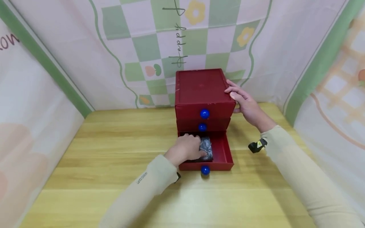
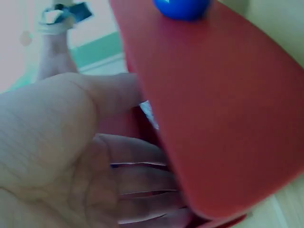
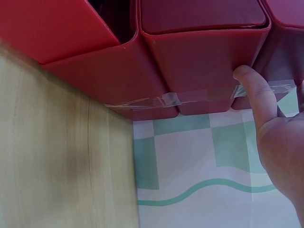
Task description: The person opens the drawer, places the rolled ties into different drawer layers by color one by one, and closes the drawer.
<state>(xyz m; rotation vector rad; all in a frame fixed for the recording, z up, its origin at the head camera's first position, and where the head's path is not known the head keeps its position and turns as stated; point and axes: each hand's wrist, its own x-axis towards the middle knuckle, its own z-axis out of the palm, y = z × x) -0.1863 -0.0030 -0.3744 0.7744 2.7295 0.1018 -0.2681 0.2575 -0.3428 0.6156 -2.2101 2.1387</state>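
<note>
A dark red drawer unit of stacked drawers stands on the table, each drawer with a round blue knob. The bottom drawer is pulled out. In it lies a dark, shiny, crinkled packet. My left hand reaches into this drawer, thumb over the packet's near left part; its fingertips are hidden, also behind the drawer front in the left wrist view. My right hand rests on the unit's right side and upper edge; one fingertip touches the side wall in the right wrist view.
Clear tape runs across the unit's side. Behind it hangs a green-and-white checked cloth, with more cloth at both sides. The wooden table extends left, right and in front.
</note>
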